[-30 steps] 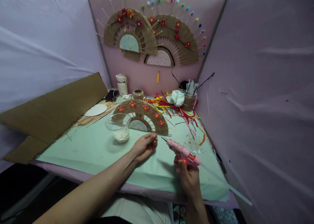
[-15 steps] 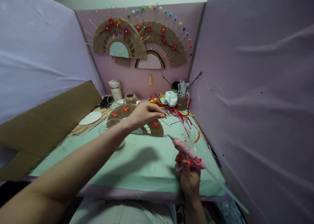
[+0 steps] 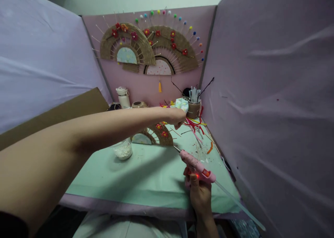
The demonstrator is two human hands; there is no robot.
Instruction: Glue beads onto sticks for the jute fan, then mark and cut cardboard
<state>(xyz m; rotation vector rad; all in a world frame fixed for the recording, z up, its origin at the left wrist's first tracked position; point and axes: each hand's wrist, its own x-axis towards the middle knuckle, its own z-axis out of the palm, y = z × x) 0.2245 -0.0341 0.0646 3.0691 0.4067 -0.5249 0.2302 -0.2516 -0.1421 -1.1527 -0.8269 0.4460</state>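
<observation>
My right hand (image 3: 200, 195) is wrapped round a pink hot glue gun (image 3: 195, 164), its nozzle pointing up and left, a long clear glue stick (image 3: 238, 204) trailing from its back. A red light glows near the handle. My left hand (image 3: 177, 117) reaches across to the back of the table with curled fingers, just in front of a crumpled pale cloth (image 3: 181, 104) and beside the red and pink pipe cleaners (image 3: 194, 125). What its fingers hold, if anything, is hidden. Under that forearm lies a twine-wrapped fan (image 3: 167, 140) with red flowers, partly covered.
A clear cup of white bits (image 3: 123, 150) stands left of the glue gun. Behind are a white bottle (image 3: 123, 97), a twine roll (image 3: 139, 104) and a brown pot of glue sticks (image 3: 193, 108). Cardboard (image 3: 60, 114) leans at left. Finished fans (image 3: 180, 36) hang on the back panel.
My left hand has moved right and farther back, its forearm now covering much of the fan. The glue gun has shifted slightly left in my right hand.
</observation>
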